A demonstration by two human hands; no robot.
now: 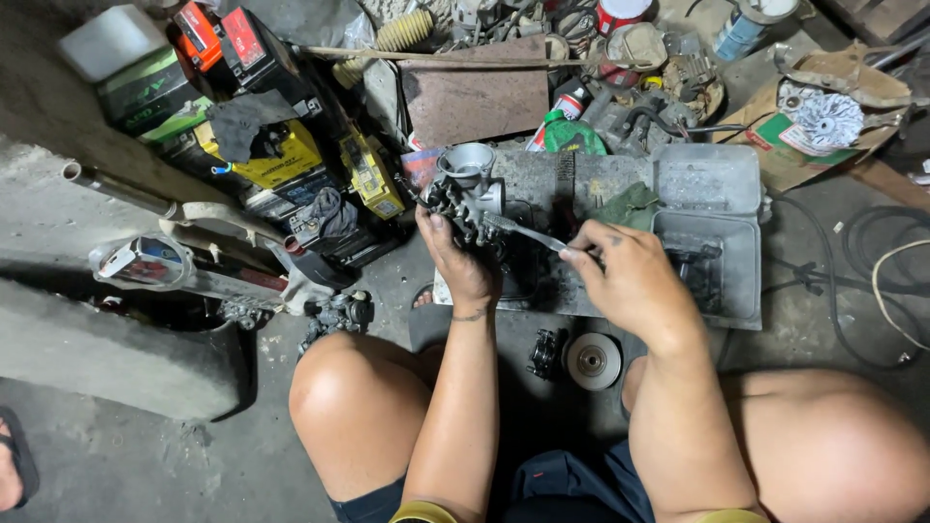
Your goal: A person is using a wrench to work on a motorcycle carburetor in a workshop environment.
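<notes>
My left hand (pixel 457 260) grips a grey metal carburetor (pixel 468 184) with a round open throat, holding it up over a grimy metal tray (pixel 712 179). A thin metal tool (pixel 523 230) is pinched in my right hand (pixel 630 281), and its tip points left into the carburetor body. Both forearms reach forward between my bare knees. The tool's tip is hidden among the carburetor's parts.
Several yellow and black batteries (pixel 281 155) are piled at the left beside a pipe (pixel 116 189). A round metal disc (pixel 593 360) and small black parts lie on the floor between my knees. Spray cans, cardboard (pixel 823 116) and cables crowd the back and right. Another person's sandalled foot (pixel 15 470) shows at the bottom left.
</notes>
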